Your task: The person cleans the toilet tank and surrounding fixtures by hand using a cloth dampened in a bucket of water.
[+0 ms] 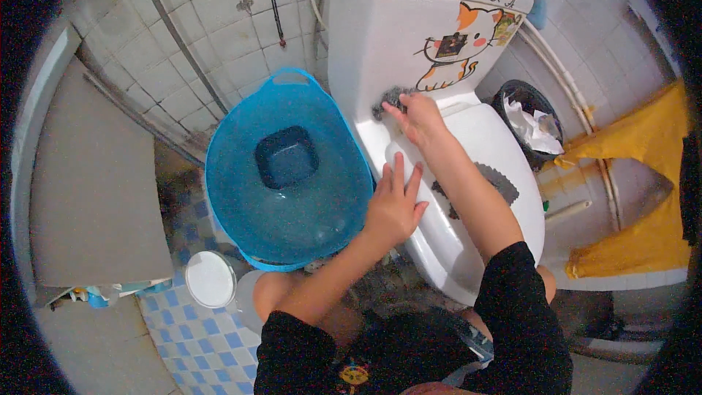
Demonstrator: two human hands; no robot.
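A white toilet (431, 249) stands before me, its lid down and a cat sticker (462, 47) on its tank. My right hand (418, 117) is closed on a dark grey mesh scrubber (387, 102), pressed where the tank meets the seat. Just below, my left hand (395, 208) lies open with fingers spread on the toilet's left side, holding nothing. A dark patch with a scalloped edge (499, 181) shows on the lid, partly hidden by my right forearm.
A blue tub (219, 183) with water and a dark square basin (287, 157) stands left of the toilet. A white round lid (210, 279) is near my left knee. Right are a black bin (545, 148) with paper and a yellow cloth (636, 139). A grey panel (95, 183) stands far left.
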